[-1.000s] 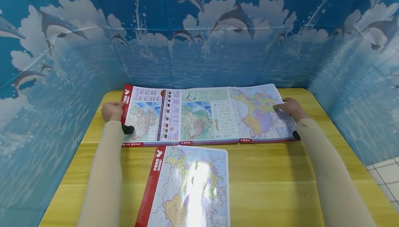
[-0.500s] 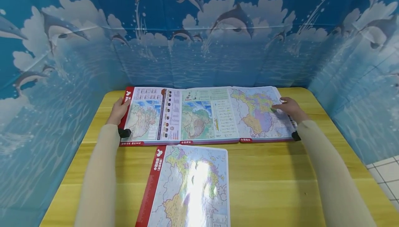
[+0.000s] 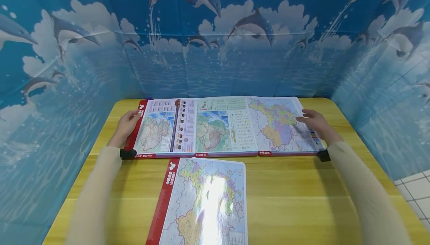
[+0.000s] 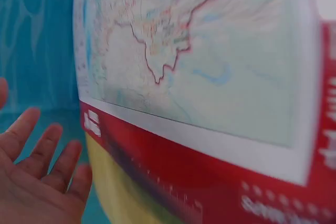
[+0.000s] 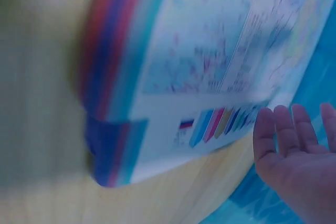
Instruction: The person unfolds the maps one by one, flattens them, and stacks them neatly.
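Note:
A long fold-out map [image 3: 212, 133] of three panels, with a red strip on its left side, lies along the back of the table. My left hand [image 3: 125, 127] is beside that red strip. In the left wrist view its fingers [image 4: 47, 150] are straight and spread, and hold nothing. At the far right panel is my right hand [image 3: 317, 124], its fingertips over the panel's right border. The right wrist view has those fingers [image 5: 286, 129] extended beside the map's edge, with nothing gripped; contact is hard to tell.
A second map sheet [image 3: 188, 200], glossy with glare and a red left strip, lies in front of the long one. The wooden table [image 3: 289, 200] meets a blue dolphin-print curtain [image 3: 215, 65] at the back and sides. White tiles [image 3: 416, 185] show at far right.
My left hand has let go of the map's left edge and its fingers have straightened. The right hand has loosened and shifted slightly right. The long map's back edge has settled a little lower.

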A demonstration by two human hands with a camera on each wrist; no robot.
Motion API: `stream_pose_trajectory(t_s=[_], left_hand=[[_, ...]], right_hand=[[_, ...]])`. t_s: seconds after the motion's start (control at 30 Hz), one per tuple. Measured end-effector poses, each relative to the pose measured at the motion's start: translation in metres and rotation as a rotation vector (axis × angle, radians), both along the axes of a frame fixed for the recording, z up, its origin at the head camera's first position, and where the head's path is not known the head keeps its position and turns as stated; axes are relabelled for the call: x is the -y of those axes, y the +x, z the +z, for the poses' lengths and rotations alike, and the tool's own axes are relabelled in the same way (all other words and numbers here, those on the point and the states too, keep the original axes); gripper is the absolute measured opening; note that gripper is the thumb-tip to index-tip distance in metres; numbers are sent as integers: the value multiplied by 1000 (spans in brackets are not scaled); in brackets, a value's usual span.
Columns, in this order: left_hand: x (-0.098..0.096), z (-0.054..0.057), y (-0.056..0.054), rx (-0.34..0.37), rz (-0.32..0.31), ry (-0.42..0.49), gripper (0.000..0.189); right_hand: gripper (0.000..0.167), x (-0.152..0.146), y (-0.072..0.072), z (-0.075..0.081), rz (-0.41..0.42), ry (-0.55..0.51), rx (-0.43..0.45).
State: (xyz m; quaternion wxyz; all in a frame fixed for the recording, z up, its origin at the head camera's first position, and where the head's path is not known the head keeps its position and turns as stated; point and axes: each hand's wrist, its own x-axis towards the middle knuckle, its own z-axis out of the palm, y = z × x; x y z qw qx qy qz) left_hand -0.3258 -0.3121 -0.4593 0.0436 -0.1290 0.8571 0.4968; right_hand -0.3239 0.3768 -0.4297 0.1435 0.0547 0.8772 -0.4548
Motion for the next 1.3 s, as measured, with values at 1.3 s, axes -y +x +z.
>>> stream_pose_trajectory(t_s=[1.3], left_hand=[[-105, 11, 208, 287, -402, 332, 34]], right_hand=[[42, 138, 190, -18, 394, -898, 549]])
